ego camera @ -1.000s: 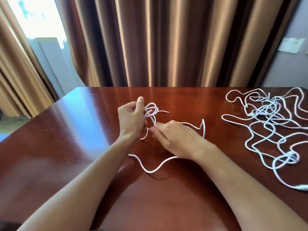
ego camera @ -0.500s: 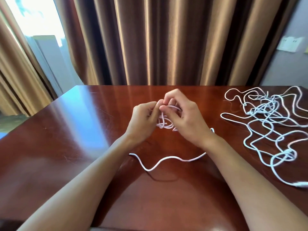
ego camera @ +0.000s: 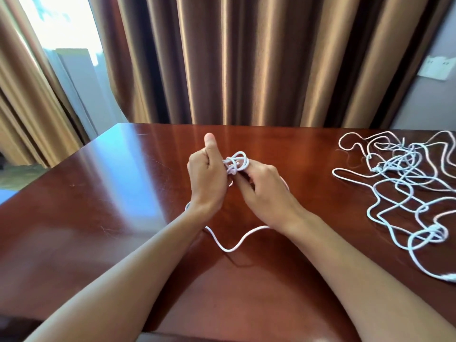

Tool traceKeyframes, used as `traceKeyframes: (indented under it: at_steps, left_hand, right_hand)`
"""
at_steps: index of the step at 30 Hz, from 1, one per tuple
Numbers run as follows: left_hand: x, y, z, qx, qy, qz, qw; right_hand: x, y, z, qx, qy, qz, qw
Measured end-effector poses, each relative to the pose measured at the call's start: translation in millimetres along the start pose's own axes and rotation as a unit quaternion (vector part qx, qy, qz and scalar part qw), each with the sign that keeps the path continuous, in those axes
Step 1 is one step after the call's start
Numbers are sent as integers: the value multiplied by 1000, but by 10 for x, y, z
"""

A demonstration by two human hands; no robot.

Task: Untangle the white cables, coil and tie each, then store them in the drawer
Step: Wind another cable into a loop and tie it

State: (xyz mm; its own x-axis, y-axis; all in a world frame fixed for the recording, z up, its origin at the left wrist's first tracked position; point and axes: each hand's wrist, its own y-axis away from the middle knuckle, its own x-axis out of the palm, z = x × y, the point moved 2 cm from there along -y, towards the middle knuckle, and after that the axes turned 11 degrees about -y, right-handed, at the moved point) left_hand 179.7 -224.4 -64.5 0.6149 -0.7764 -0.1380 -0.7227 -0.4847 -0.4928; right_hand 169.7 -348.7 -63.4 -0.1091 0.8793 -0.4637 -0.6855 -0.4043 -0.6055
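A small coil of white cable (ego camera: 236,163) is pinched between my two hands above the middle of the table. My left hand (ego camera: 208,177) grips the coil's near side, thumb pointing up. My right hand (ego camera: 265,193) holds the cable just below and right of the coil. The cable's loose tail (ego camera: 229,248) trails in a curve on the table under my wrists. A tangled heap of white cables (ego camera: 407,183) lies on the table at the right, apart from both hands. No drawer is in view.
The reddish-brown wooden table (ego camera: 111,218) fills the lower view, its near edge just below my forearms. Brown curtains (ego camera: 246,60) hang behind it, with a bright window gap at the left. A wall socket plate (ego camera: 435,69) sits at the far right.
My right hand has dropped from over the coil to below and right of it, leaving the loops showing. My left thumb has risen. The tail on the table has shortened slightly.
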Motion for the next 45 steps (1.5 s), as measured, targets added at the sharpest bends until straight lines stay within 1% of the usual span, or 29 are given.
traceKeyframes:
  at_steps: [2,4,6,8,9,10,12,14,16,20,22,24,25,29,31,33,35,36,37,38,39,40,41,42,43,45]
  left_hand:
    - [-50,-35,-2,34,-36,-38,998]
    - [-88,-70,-2,68,-64,-54,994]
    - [-114,-106,33,67,-83,-77,991]
    - [-123,-139,92,68,-96,-82,990]
    - [-126,-151,107,73,-104,-79,989]
    - [-129,-164,117,80,-110,-73,988]
    - [-116,-194,117,102,-111,-42,988]
    - [-92,-213,106,129,-99,2,987]
    - [-40,-196,104,152,-85,52,983]
    - [-24,-142,54,168,-61,163,970]
    - [-23,-109,-4,156,-30,189,969]
    - [-28,-83,-54,123,15,169,978]
    - [-30,-74,-70,108,34,155,981]
    - [-5,-59,-53,46,64,103,992]
    - [-3,-66,-29,19,67,65,995]
    - [-16,-90,-1,10,65,32,997]
    - [-42,-120,19,9,64,24,998]
    - [-52,-134,28,9,66,27,997]
    - [-58,-146,36,7,67,33,997]
    - [-57,-149,42,3,68,40,997]
    - [-54,-147,43,1,68,45,997]
    - [-49,-142,36,5,61,46,997]
    - [-46,-134,22,16,46,42,998]
    - [-50,-133,20,28,27,35,999]
    - [-58,-138,30,38,8,28,999]
    - [-78,-180,76,39,-12,14,999]
  right_hand:
    - [21,15,35,-9,7,46,999]
    - [31,43,9,-3,43,83,996]
    - [59,83,3,13,64,113,991]
    - [87,112,54,1,38,123,992]
    - [90,113,84,-20,48,115,992]
    - [81,99,111,-51,84,100,990]
    - [10,41,146,-121,187,50,974]
    - [-76,-32,144,-157,235,12,959]
    - [-165,-49,95,-147,203,-4,968]
    - [-280,-54,-43,-99,59,-17,993]
    - [-312,-73,-85,-89,-2,-33,996]
    - [-317,-81,-131,-76,-27,-42,996]
    - [-299,-72,-154,-66,-28,-35,997]
    - [-164,-14,-171,-15,20,32,999]
    - [-125,9,-115,-4,32,64,997]
    - [-94,23,-63,16,84,108,990]
    - [-114,17,-46,30,193,131,972]
    - [-151,8,-49,23,242,125,962]
    - [-200,-4,-43,14,267,108,958]
    - [-247,-11,-33,12,268,87,959]
    - [-286,-16,-26,23,243,72,967]
    - [-307,-19,-29,48,185,64,979]
    - [-306,-21,-31,83,100,64,989]
    - [-295,-23,-37,117,7,69,991]
    - [-295,-27,-20,145,-78,71,984]
    - [-329,-41,6,188,-191,64,961]
